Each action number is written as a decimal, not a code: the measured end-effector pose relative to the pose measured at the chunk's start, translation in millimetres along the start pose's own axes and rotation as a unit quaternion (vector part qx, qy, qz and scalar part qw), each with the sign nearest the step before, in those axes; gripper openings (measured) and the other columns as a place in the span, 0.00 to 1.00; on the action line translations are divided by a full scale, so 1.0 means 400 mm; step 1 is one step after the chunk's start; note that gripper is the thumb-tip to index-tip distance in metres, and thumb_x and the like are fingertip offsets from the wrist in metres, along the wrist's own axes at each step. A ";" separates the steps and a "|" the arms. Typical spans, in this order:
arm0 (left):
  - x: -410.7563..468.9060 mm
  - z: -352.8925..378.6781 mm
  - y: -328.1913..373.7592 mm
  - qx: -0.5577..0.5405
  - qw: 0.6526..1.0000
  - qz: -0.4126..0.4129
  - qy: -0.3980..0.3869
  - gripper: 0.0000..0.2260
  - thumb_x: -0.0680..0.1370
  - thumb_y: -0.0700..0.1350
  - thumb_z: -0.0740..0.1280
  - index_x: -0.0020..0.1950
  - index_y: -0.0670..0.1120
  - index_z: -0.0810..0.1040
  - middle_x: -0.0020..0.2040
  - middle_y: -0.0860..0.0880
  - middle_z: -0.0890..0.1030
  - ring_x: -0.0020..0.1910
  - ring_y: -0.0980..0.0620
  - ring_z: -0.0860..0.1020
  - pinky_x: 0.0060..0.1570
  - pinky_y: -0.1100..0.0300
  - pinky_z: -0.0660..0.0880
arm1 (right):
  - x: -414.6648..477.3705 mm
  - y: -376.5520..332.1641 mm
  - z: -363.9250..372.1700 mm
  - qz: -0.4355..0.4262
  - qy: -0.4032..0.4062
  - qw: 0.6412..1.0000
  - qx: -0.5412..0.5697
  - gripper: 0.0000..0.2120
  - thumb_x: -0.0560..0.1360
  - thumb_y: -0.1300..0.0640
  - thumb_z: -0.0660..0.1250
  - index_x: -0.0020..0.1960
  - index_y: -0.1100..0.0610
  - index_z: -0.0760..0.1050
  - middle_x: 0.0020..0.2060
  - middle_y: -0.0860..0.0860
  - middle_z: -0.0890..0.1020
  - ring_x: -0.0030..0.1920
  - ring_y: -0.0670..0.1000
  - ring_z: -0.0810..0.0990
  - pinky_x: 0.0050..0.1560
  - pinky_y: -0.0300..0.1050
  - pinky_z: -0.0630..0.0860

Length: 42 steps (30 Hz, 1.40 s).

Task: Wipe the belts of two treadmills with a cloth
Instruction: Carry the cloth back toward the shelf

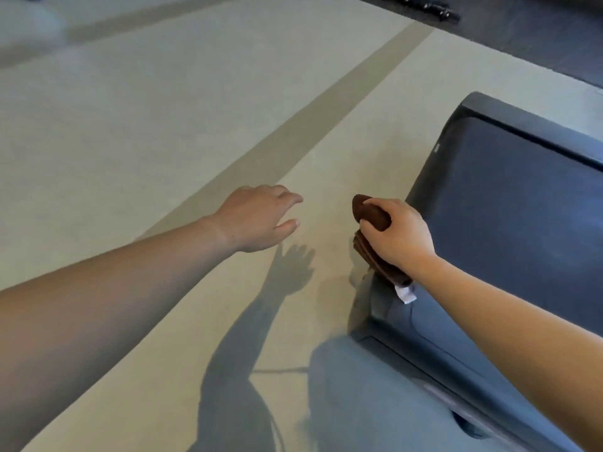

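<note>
A dark grey treadmill (427, 177) fills the right side of the head view, and its black belt (509, 203) runs toward the right edge. My right hand (396, 233) grips a folded dark brown cloth (370, 212) just left of the treadmill's side rail, above the floor. A white tag (406, 293) hangs from the cloth's lower end. My left hand (257, 220) hovers over the floor to the left, fingers relaxed and spread, holding nothing.
Pale carpet (163, 125) with a darker beige stripe (326, 109) covers the floor. A second dark machine base (538, 37) lies at the top right. A thin cable (280, 370) runs across the floor near the treadmill's near end. Shadows of my arms fall on the carpet.
</note>
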<state>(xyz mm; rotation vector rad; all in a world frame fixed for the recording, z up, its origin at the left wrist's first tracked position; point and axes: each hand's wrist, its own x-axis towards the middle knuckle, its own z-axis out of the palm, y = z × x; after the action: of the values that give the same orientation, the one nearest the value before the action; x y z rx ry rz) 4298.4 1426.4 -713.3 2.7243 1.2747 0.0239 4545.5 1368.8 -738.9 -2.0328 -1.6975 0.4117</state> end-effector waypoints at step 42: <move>-1.319 -1.635 -0.451 -0.266 0.678 -0.659 0.188 0.23 0.78 0.59 0.55 0.72 0.53 0.64 0.70 0.52 0.69 0.66 0.51 0.69 0.58 0.57 0.67 | -0.223 -2.254 -0.557 -0.297 -0.430 0.836 0.169 0.17 0.70 0.48 0.64 0.59 0.42 0.76 0.55 0.37 0.76 0.57 0.42 0.75 0.61 0.43 0.72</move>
<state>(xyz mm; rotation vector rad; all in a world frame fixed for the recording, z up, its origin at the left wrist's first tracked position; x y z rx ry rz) 3775.6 1211.4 -65.7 0.8744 2.4806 0.6775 3881.0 1369.1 -84.1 -0.9818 -2.3947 1.4175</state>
